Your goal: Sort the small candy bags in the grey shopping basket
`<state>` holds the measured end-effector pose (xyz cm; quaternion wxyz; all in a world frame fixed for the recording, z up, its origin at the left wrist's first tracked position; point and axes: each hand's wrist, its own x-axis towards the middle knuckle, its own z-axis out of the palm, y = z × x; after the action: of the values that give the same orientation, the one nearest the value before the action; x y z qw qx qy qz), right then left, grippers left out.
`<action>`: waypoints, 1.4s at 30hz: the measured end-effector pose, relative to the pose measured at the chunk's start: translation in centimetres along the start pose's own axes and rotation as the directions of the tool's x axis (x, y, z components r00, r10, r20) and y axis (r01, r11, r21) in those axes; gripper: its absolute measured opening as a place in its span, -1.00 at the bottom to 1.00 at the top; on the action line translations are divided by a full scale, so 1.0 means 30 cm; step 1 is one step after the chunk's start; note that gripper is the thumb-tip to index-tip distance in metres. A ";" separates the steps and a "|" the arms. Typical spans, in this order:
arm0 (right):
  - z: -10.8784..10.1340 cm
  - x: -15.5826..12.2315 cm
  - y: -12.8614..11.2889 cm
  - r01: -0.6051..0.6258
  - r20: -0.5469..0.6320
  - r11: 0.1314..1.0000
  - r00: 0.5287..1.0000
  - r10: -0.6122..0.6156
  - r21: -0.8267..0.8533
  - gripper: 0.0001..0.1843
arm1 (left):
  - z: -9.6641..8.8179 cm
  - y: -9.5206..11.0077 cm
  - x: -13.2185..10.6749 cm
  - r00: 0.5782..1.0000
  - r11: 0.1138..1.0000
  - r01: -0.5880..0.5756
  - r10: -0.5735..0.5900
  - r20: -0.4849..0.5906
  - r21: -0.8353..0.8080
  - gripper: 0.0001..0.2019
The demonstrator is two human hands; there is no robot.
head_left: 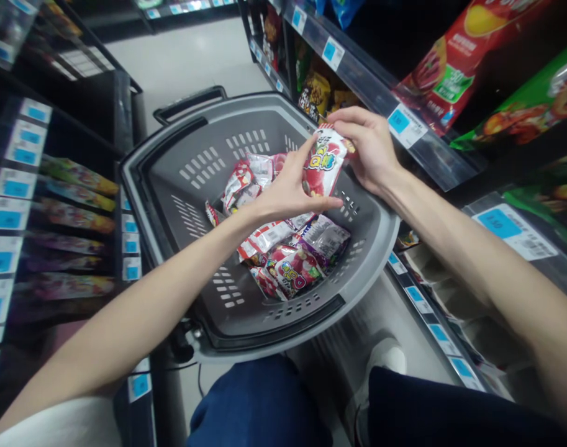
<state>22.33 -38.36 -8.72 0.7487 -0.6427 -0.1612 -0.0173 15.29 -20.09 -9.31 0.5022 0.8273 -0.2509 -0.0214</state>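
Observation:
Over the right side of a grey shopping basket (376,242), my two hands share a red and white gummy candy packet (324,162). My left hand (283,191) has its fingers along the left edge of the packet and its thumb stretched below it. At the upper right corner, my right hand (369,139) pinches the top of the packet; some of its fingertips are hidden behind it. Inside the basket, beneath my hands, lies a heap of several similar candy packets (295,270), mostly red and white, a few with purple.
Shelves with blue and white price tags (407,124) run close along the right, holding a red snack bag (444,81) and a green snack bag (535,105). On the left stands a rack of flat packets (76,217). Pale floor (185,56) shows beyond the basket.

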 end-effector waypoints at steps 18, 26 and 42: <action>0.026 -0.074 -0.040 0.232 -0.061 0.924 0.963 -0.263 -0.305 -0.38 | 0.004 0.091 -0.042 0.934 0.659 0.352 -0.202 0.295 -0.665 -0.32; 0.031 -0.052 -0.041 0.078 -0.090 0.988 0.992 -0.091 -0.132 -0.31 | 0.009 0.076 -0.005 0.990 0.869 0.138 -0.105 0.096 -0.476 -0.24; 0.107 -0.138 -0.044 -0.149 0.330 0.984 0.928 0.173 -0.097 -0.29 | -0.036 0.050 -0.009 0.961 0.996 0.025 0.000 -0.275 0.087 0.06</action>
<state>17.40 -36.23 -8.17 0.6859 -0.6732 -0.2329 0.1485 14.76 -19.65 -7.58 0.4945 0.8454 -0.1744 0.1016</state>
